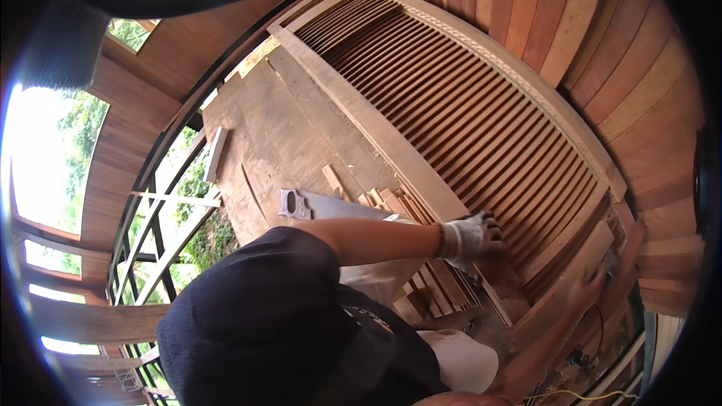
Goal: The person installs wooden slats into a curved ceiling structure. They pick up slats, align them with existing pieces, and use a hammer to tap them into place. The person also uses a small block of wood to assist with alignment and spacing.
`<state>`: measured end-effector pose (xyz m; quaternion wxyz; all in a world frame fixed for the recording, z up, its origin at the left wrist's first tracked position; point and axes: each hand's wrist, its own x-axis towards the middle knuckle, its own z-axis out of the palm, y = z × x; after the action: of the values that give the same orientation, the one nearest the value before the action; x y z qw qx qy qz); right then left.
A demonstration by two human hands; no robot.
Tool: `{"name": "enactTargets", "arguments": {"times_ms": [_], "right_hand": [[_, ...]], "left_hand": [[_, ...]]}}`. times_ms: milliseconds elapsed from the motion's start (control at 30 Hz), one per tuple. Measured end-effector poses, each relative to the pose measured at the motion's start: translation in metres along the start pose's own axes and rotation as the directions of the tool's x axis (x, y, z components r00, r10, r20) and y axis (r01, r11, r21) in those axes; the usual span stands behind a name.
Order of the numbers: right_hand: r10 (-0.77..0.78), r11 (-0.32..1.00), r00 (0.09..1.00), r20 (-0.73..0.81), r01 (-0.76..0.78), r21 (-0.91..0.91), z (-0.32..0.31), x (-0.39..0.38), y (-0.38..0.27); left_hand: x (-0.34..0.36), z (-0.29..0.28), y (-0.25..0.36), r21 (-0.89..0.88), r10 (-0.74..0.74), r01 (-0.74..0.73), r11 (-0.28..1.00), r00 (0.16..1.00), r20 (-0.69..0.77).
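A big slatted wooden panel (459, 116) is lying slantwise across the plywood surface (282, 131), and the person in the dark shirt (278, 323) is leaning in over its near end. The left hand (472, 239), in a pale knitted glove, is resting on the panel's long side rail beside the slats, its fingers bending; I can't tell whether they are pinching anything. The right hand (588, 286) is sitting over by the panel's near end, close to a small greyish thing (612, 262), but whether it is gripping that, I can't make out. Under the left forearm, loose wood strips (449, 289) are lying bunched beside the rail. A handsaw (342, 207) is lying near them, its handle pointing away from the panel. Farther left, a short wood piece (216, 154) is lying by the plywood's edge.
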<state>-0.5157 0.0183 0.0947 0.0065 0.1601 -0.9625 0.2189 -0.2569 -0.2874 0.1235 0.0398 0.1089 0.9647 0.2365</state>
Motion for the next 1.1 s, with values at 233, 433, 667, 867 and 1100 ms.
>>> {"name": "enactTargets", "arguments": {"times_ms": [233, 433, 667, 867, 1100], "right_hand": [[0.178, 0.971, 0.978, -0.110, -0.192, -0.140, 0.018, 0.176, -0.014], [0.116, 0.991, 0.990, -0.084, -0.122, -0.063, 0.045, 0.174, 0.041], [0.079, 0.997, 0.996, -0.045, -0.079, 0.006, 0.075, 0.186, 0.050], [0.000, 0.965, 0.994, -0.112, 0.029, 0.259, 0.056, 0.260, 0.105], [-0.072, 0.997, 0.996, -0.048, 0.073, 0.035, 0.062, 0.247, -0.008]], "left_hand": [[-0.008, 0.000, -0.029, 0.159, -0.184, 0.181, 0.971, 0.983, 0.005], [-0.016, 0.016, -0.038, 0.072, -0.145, 0.147, 0.987, 0.989, -0.030], [-0.034, 0.017, -0.036, 0.012, -0.167, 0.167, 0.986, 0.986, -0.014], [0.012, -0.011, -0.034, 0.067, -0.017, 0.020, 0.998, 0.999, -0.045], [-0.015, 0.012, -0.039, 0.113, -0.111, 0.128, 0.985, 0.984, -0.140]]}}
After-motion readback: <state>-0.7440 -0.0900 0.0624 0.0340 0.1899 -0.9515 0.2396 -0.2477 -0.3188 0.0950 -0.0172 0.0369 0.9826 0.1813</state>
